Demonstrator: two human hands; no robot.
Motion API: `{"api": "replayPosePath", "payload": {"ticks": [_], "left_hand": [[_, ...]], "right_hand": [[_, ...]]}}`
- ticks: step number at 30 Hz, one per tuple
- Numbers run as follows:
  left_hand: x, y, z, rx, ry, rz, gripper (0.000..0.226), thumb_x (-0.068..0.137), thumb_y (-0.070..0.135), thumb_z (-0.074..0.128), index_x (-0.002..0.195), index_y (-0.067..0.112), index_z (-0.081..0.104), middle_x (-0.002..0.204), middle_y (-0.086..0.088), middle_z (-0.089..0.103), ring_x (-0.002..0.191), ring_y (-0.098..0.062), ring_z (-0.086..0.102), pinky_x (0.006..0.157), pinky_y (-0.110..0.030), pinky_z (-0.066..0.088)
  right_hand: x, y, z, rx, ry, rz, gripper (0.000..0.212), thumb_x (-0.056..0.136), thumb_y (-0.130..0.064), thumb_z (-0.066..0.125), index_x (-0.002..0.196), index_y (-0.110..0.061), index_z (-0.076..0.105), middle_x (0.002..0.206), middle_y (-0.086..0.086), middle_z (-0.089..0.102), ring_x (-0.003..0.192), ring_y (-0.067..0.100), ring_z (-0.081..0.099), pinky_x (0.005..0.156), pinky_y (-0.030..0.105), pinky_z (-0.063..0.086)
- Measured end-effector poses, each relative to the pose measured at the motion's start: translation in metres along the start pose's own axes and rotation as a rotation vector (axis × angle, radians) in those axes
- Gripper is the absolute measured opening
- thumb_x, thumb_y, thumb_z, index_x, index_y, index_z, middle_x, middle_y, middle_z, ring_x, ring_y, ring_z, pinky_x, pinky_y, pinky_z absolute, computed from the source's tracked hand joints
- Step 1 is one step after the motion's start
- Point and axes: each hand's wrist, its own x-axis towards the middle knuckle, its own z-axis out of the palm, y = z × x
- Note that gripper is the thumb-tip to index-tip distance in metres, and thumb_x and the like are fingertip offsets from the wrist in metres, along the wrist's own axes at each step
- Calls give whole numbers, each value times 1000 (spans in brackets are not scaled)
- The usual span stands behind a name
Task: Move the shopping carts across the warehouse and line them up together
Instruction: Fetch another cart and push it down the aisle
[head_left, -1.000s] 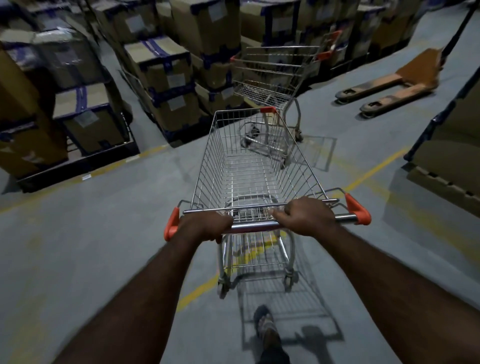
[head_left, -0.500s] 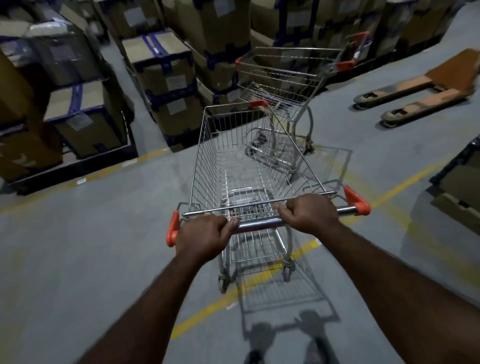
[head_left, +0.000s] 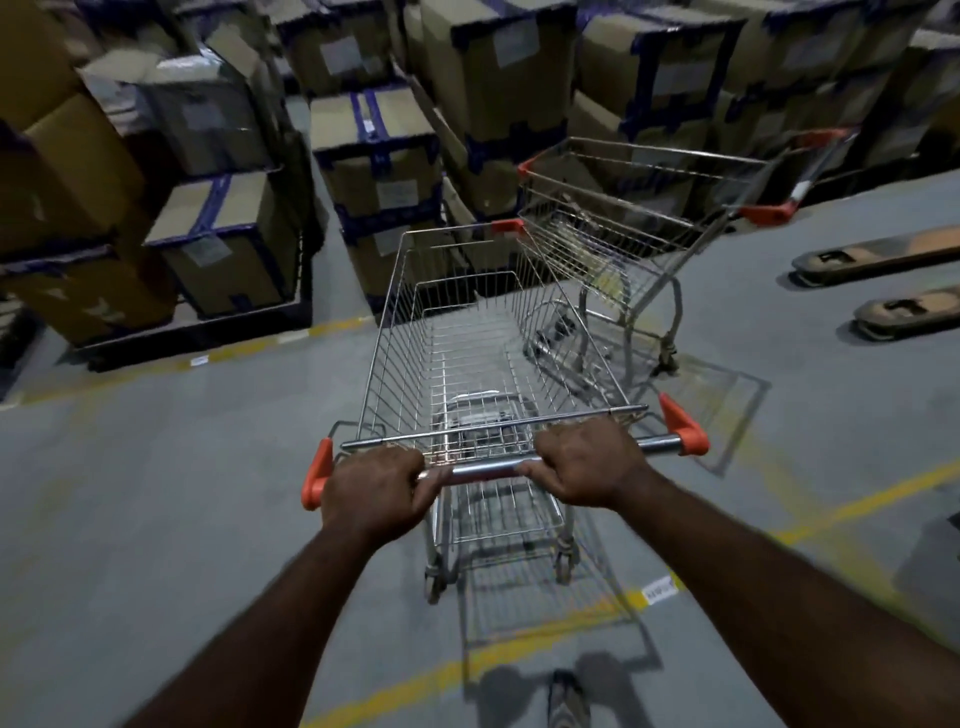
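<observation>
Both the left hand (head_left: 375, 492) and the right hand (head_left: 583, 464) are clenched on the handle bar of the empty silver wire shopping cart (head_left: 483, 338). It stands on the grey floor (head_left: 156, 493), its front corner close beside a second parked wire cart (head_left: 639, 218). It is probably light, stiff and rolls easily; the bar is the good place to hold.

I'm gripping a glossy, smooth metal handle bar (head_left: 483, 470) with orange plastic end caps (head_left: 684, 427) on a shiny wire-mesh cart (head_left: 467, 338). At one o'clock a second cart (head_left: 623, 228) is showing the same bright metal wire and orange plastic corners. At eleven o'clock, matt brown cardboard boxes (head_left: 228, 244) are wearing blue tape. The floor (head_left: 156, 493) is looking like matt grey concrete with worn yellow painted lines.
</observation>
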Motion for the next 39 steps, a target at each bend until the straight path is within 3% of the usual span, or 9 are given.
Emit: {"api": "replayPosePath", "payload": {"ticks": [3,5,10,14,20,25,28,33,39], "left_hand": [[32,6,1,23,-33,-18,71,88,82,20,72,25,59,70,7,62,68,-19,63,61,-30,47],[53,8,1,41,-77,-28,74,84,87,16,77,28,61,75,8,65,72,-17,64,62,-29,47],[104,8,4,66,-168,-47,75,80,90,22,96,31,66,92,5,72,91,-19,68,68,-31,44],[146,3,12,37,-266,-85,75,76,94,20,88,32,61,85,4,68,87,-18,67,65,-30,42],[214,-18,34,35,-260,-103,86,71,98,12,85,29,61,77,6,65,80,-18,65,69,-30,48],[280,-37,51,13,-265,-116,88,68,100,9,87,31,61,77,6,65,81,-17,66,69,-30,47],[319,-50,61,-4,-290,-104,94,65,101,4,96,34,63,88,7,69,88,-19,67,78,-33,51],[375,-67,74,-10,-361,-59,84,76,94,14,104,31,62,96,3,70,92,-21,66,86,-39,51],[407,-60,74,14,-400,-172,72,85,85,25,119,31,58,120,-4,65,114,-27,57,101,-51,34]], "right_hand": [[25,29,1,11,-145,10,73,90,-73,13,98,-21,64,94,2,72,84,27,70,64,33,40],[38,44,4,4,-233,29,67,94,-73,18,108,-24,61,103,0,71,94,26,68,69,34,42],[71,75,8,34,-263,94,54,97,-69,32,106,-25,63,102,-2,70,98,24,65,86,39,40],[102,100,16,85,-335,151,58,95,-73,30,104,-27,64,102,-4,69,101,22,61,98,46,32],[155,140,36,113,-377,257,57,94,-74,28,109,-32,64,107,-4,69,109,23,59,105,52,26],[211,174,48,223,-406,361,56,96,-71,32,128,-36,62,131,-4,64,126,23,53,111,59,18],[242,194,54,260,-416,389,54,98,-69,33,126,-35,64,130,-3,64,125,22,52,112,58,17],[282,217,69,241,-381,458,49,98,-66,33,121,-35,63,126,-1,64,125,23,52,116,59,19],[314,237,82,255,-436,506,57,97,-70,29,130,-35,60,135,1,62,129,25,51,116,59,16]]}}
